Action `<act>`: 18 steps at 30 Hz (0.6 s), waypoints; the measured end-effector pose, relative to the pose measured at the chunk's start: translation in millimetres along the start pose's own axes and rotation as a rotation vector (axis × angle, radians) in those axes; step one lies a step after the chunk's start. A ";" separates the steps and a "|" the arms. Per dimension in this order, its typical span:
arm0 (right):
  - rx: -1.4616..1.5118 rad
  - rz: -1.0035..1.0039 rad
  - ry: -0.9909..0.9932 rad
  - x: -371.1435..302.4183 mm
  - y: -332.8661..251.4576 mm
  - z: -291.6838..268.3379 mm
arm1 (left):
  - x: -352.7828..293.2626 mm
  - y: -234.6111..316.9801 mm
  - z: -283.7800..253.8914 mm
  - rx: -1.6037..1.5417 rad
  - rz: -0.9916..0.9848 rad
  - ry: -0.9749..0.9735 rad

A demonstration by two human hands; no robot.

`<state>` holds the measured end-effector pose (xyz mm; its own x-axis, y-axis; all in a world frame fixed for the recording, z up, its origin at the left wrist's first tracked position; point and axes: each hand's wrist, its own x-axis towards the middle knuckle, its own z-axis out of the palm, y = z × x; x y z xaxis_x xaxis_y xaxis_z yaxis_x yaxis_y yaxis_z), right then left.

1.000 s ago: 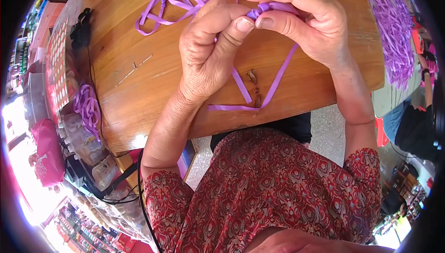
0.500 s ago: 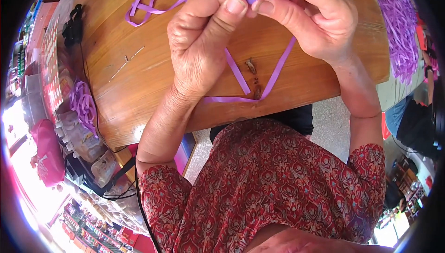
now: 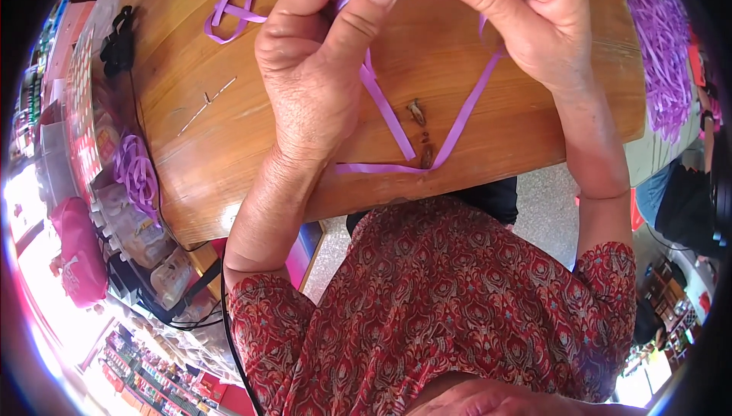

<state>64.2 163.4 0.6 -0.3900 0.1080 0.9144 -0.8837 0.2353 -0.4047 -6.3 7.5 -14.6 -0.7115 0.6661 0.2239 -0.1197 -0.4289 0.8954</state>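
Over the far part of the wooden table (image 3: 229, 157), my left hand (image 3: 316, 65) pinches a narrow purple ribbon (image 3: 465, 115) between thumb and forefinger, and a small folded or knotted bit pokes out past the fingertips. To its right, my right hand (image 3: 537, 19) is closed in a pinch on another part of purple ribbon, partly cut off by the upper edge of the view. A gap separates the two sets of fingertips. Below the hands, ribbon lengths hang in a V shape towards the near table edge. More loops of purple ribbon (image 3: 229, 23) lie behind my left hand.
A thin metal needle-like tool (image 3: 207, 106) lies on the table at left. Beside it are a black cord bundle (image 3: 120, 42) and a coil of purple ribbon (image 3: 137, 176). A large heap of purple ribbons (image 3: 659, 50) covers a pale surface at right. A pink bag (image 3: 80, 252) sits far left.
My hands were touching at the fingertips and have moved apart, the left one shifting left. A knotted-looking ribbon bit now shows at my left fingertips.
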 end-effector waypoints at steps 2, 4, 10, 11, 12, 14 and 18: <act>-0.495 0.389 -0.186 9.9 -31.7 -5.7 | -1.7 0.0 -2.8 0.000 0.014 0.030; -0.474 0.541 -0.156 20.8 -48.4 -0.1 | -1.6 2.4 0.8 -0.009 0.027 0.047; -0.197 0.704 0.024 7.2 -39.6 1.1 | -3.0 6.4 3.8 0.071 0.016 0.030; -0.181 0.646 -0.022 5.6 -36.1 -0.5 | -3.4 7.1 2.5 0.087 0.043 0.007; -0.188 0.644 -0.020 1.9 -18.1 -5.0 | -2.0 6.2 3.7 0.098 0.071 -0.026; 0.138 -0.202 -0.128 -1.8 26.6 -10.1 | 0.3 4.3 4.8 0.106 0.080 -0.036; 0.169 -0.186 -0.139 -3.4 15.7 -6.2 | -0.5 1.6 -3.5 0.128 0.117 -0.039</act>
<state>53.3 172.7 -8.8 -0.2387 -0.0581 0.9694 -0.9694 0.0730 -0.2343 -8.6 4.4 -14.6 -0.6875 0.6406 0.3420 0.0531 -0.4254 0.9034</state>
